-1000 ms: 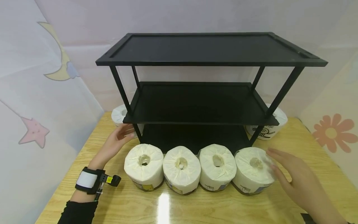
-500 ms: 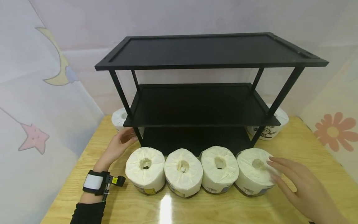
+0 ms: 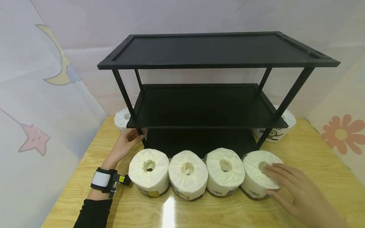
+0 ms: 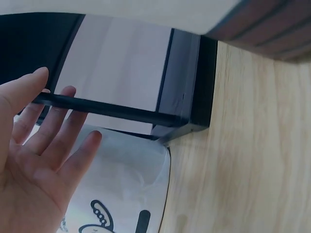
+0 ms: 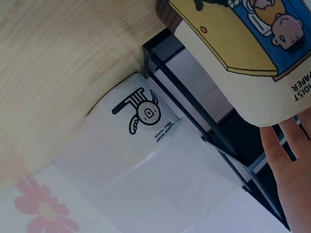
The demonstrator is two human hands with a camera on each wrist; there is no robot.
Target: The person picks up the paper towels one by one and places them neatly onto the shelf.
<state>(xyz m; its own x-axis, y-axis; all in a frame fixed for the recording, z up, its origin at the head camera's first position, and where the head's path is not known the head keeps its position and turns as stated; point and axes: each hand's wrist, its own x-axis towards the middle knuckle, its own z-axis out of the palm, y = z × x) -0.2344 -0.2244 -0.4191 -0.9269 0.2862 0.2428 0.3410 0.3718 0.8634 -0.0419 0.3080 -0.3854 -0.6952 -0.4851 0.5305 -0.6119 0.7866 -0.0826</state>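
The yellow wood-grain tabletop (image 3: pixel 310 152) carries a black, rectangular three-tier rack (image 3: pixel 216 50). Just ahead of its lower shelf's front edge runs a close row of four upright, cylindrical rolls in white paper wrap (image 3: pixel 188 183); the rightmost roll (image 3: pixel 252 182) stands by that shelf's front right corner. It should be light and slightly yielding, its thin wrap liable to slip or crease, so a broad hold around the side wall seems safest. The right hand (image 3: pixel 296 193) comes over it from the right, fingers extended and relaxed across the top near the core hole, thumb low by the side; no firm grasp shows. The left hand (image 3: pixel 125 142) reaches behind the rack's slim black front left post (image 4: pixel 116 109), fingers spread and loosely bent, apparently ungripping.
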